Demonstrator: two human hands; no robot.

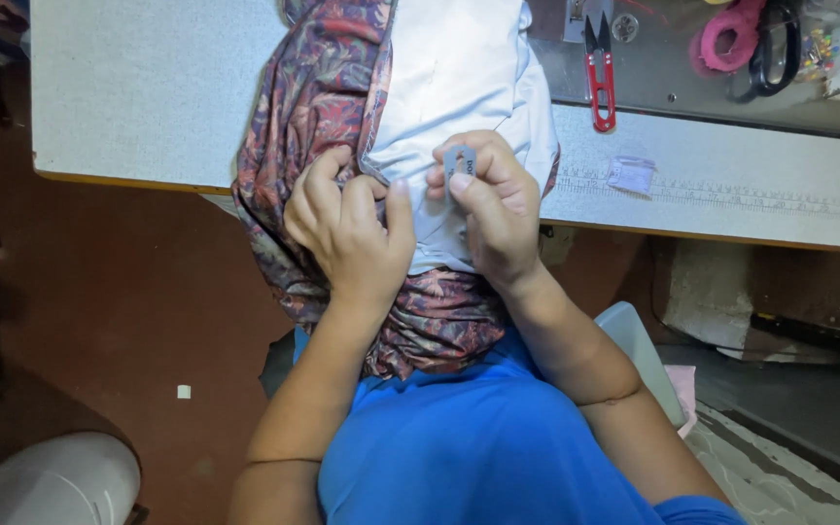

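Grey speckled bench (138,87) with wood edging is sitting over a dark reddish-brown floor (99,292); overhead light is glaring off the benchtop.

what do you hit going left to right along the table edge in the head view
bare grey table → patterned fabric → left hand → right hand pinching a small grey tag → red thread snips → small clear packet → black-handled scissors
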